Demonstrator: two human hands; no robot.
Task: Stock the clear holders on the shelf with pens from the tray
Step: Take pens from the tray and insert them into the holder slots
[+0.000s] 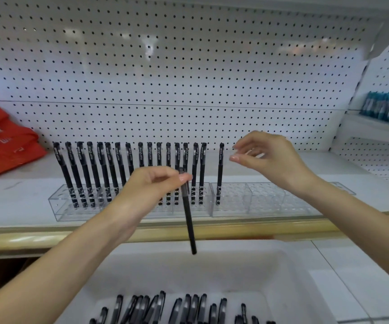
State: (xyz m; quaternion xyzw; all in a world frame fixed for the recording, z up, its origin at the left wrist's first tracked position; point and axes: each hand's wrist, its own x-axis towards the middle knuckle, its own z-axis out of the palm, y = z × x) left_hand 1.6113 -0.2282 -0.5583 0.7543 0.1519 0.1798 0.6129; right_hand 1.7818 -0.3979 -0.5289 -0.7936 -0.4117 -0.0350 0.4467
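Observation:
Two clear holders stand side by side on the white shelf. The left holder (59,210) is filled with several upright black pens (90,169). The right holder (266,199) has a single black pen (220,174) standing at its left end. My left hand (151,190) pinches a black pen (188,216) near its cap, and the pen hangs tip down in front of the shelf edge. My right hand (268,157) hovers above the right holder with relaxed fingers and holds nothing. At the bottom, a white tray (282,277) holds several more black pens (188,307).
A white pegboard (177,66) backs the shelf. A red bag (4,141) lies at the shelf's left end. Blue packaged items (386,108) stand on a neighbouring shelf at the right. The shelf has a beige front edge (48,237).

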